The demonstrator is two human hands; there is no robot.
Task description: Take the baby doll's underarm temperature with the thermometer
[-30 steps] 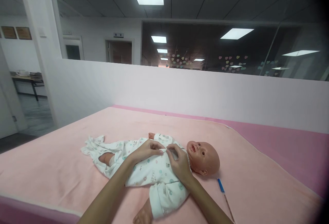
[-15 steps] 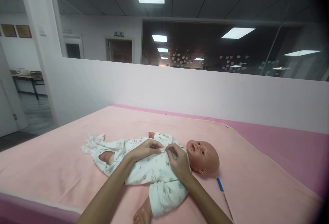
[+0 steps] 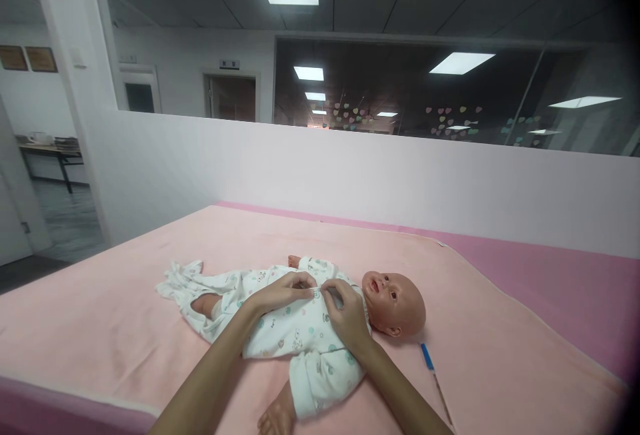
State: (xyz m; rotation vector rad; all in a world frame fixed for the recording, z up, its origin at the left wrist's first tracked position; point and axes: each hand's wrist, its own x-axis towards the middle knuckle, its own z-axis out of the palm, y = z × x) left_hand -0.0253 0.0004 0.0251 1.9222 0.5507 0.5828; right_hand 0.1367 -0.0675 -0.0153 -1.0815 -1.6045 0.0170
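Observation:
A baby doll [image 3: 400, 302] lies on its back, its head to the right and its legs to the left. It wears a white printed baby top [image 3: 285, 336] and matching trousers [image 3: 227, 283], with bare skin showing at a gap near one leg. Over the chest, my left hand [image 3: 284, 292] pinches the front of the top between thumb and fingers. Close beside it, my right hand [image 3: 346, 307] pinches the same cloth, nearer the doll's neck. Whatever fastening lies between my fingertips is too small to make out.
A peach-pink sheet [image 3: 500, 355] covers the padded surface, with a darker pink edge [image 3: 560, 275] beyond. Right of the doll lies a thin stick with a blue end [image 3: 427, 356]. A low white wall [image 3: 400, 185] stands behind, with glass above it.
Both hands stay at the chest with almost no movement. The fingertips have shifted very slightly on the cloth, and the whole view has drifted a little.

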